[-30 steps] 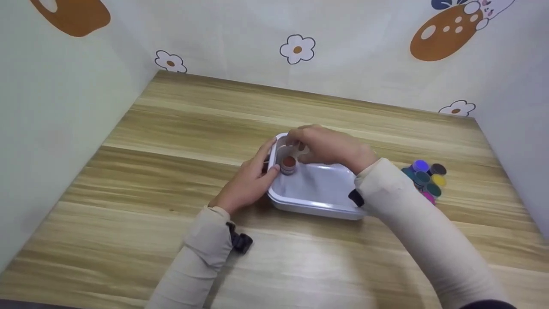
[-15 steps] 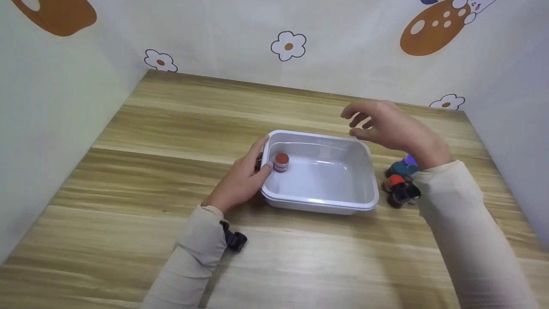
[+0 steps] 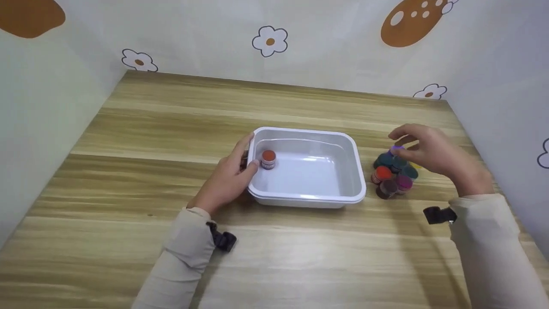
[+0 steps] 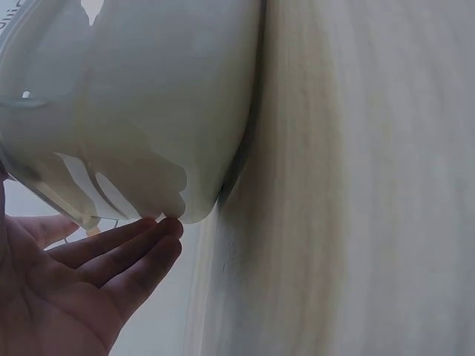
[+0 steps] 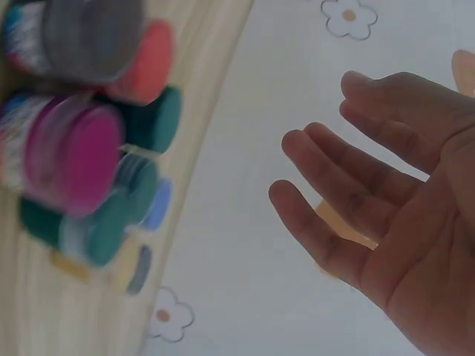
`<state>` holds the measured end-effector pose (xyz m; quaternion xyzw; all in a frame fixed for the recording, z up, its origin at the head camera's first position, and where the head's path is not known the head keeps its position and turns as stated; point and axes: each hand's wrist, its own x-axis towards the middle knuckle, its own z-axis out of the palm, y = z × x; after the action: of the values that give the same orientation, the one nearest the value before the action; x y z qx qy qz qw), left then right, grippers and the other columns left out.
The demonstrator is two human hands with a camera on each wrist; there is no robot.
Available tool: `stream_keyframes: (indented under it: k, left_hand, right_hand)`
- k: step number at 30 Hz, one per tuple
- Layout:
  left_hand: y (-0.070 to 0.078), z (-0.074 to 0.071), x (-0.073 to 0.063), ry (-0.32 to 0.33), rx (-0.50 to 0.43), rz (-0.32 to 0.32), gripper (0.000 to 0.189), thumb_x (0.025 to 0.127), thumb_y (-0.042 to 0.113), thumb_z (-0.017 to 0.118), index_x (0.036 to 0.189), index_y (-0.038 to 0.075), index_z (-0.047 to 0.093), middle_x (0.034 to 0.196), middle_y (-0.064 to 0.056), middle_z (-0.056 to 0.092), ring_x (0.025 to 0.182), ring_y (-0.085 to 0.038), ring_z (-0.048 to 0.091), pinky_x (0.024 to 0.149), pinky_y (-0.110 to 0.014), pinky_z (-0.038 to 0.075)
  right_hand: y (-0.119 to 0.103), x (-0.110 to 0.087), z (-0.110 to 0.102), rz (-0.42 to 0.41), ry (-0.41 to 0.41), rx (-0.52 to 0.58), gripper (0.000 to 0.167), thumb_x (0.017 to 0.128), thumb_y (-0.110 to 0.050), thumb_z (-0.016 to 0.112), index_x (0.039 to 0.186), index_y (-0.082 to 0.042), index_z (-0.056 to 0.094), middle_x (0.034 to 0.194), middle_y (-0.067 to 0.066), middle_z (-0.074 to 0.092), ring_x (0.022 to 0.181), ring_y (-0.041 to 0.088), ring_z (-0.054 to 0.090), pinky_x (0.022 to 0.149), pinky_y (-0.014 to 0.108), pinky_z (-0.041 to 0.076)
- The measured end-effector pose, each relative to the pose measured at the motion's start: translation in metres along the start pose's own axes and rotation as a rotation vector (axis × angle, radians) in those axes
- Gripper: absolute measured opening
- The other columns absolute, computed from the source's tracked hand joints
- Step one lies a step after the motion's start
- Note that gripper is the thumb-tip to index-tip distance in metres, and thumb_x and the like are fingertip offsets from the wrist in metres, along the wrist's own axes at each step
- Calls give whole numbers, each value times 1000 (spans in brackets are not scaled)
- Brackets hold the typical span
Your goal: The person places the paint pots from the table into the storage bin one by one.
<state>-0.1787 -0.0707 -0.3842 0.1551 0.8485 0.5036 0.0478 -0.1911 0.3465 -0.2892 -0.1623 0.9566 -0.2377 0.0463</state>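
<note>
A white plastic tub [image 3: 300, 198] stands on the wooden table, and my left hand [image 3: 223, 178] grips its left end, thumb over the rim and fingers against the outer wall. In the left wrist view those fingertips touch the tub's underside curve. Inside, near that thumb, a small paint jar with a brown-red lid [image 3: 268, 159] stands upright. My right hand [image 3: 433, 148], holding nothing, hovers over a cluster of similar jars right of the tub. The purple-lidded jar [image 3: 397, 150] lies under its fingertips in the head view. The right wrist view shows its fingers [image 5: 334, 189] spread and loosely bent.
The cluster also has an orange-red jar [image 3: 381, 174], a dark brown jar [image 3: 387, 189], a magenta jar [image 3: 404, 183], several teal and green ones and a partly hidden yellow jar [image 3: 415, 165]. Light walls with flower prints [image 3: 270, 41] border the table at the back and sides.
My right hand has left the tub, swung right and come down over the jar cluster. The brown-red jar stays in the tub, my left hand still on it. The head view has shifted slightly.
</note>
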Motion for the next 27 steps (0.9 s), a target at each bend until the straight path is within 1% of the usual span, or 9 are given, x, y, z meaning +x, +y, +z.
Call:
stream_keyframes:
  k: [2,4,6,10,11,12,17,22,27]
  left_hand:
    - [0,-1,0,5,-6,11,67,100,26,51,159,22,21,154,-17,40,139,-28,42,115,-48,35]
    - [0,-1,0,4,-9,14,66,100,26,51,159,22,21,154,-17,40,139,-28,42,115,-48,35]
    - [0,-1,0,1,-4,0,67,100,27,51,159,23,20,155,-15,39,139,-27,41,115,-48,34]
    - [1,0,0,-8,2,-21,67,100,30,51,159,25,20,156,-14,37,140,-26,40,116,-47,33]
    - [1,0,0,-10,3,-27,67,100,30,51,159,26,20,156,-13,37,140,-26,40,116,-47,33]
    - [1,1,0,-11,3,-28,67,100,30,51,159,26,20,157,-14,37,140,-26,40,116,-47,33]
    - [0,1,0,-6,-6,-21,67,100,28,51,159,25,20,155,-14,39,140,-26,40,116,-46,33]
    - [-1,0,0,2,-2,-25,67,100,28,51,159,27,20,154,-14,40,140,-27,40,116,-46,33]
    - [-1,0,0,-11,9,-35,67,100,30,51,159,28,19,157,-13,36,141,-27,39,116,-48,33]
  right_hand:
    - [9,-7,3,-9,17,0,28,90,-3,68,116,6,63,114,24,66,103,39,66,83,30,58]
    - [16,-14,7,-18,30,-13,27,89,-2,69,114,6,64,112,23,67,99,35,67,78,19,55]
    - [21,-20,10,-21,30,-23,26,89,-1,69,113,7,65,110,23,68,97,34,67,77,20,55]
    - [26,-30,16,5,6,-22,27,89,-1,68,113,9,64,110,25,67,99,39,66,84,46,57]
    - [27,-32,17,14,-2,-15,26,89,-1,68,113,9,64,110,25,66,100,41,66,84,49,57]
    - [27,-34,18,19,-7,-12,26,89,-1,68,113,9,64,110,25,67,100,42,66,84,48,57]
    - [30,-39,22,30,-27,-32,25,87,-1,70,111,6,66,107,22,69,95,37,68,75,24,55]
    - [33,-40,24,35,-45,-85,24,86,-7,74,107,3,68,100,16,71,91,32,68,73,24,53]
    - [37,-44,27,60,-55,-79,21,85,-7,76,103,1,69,98,12,70,91,32,68,72,21,53]
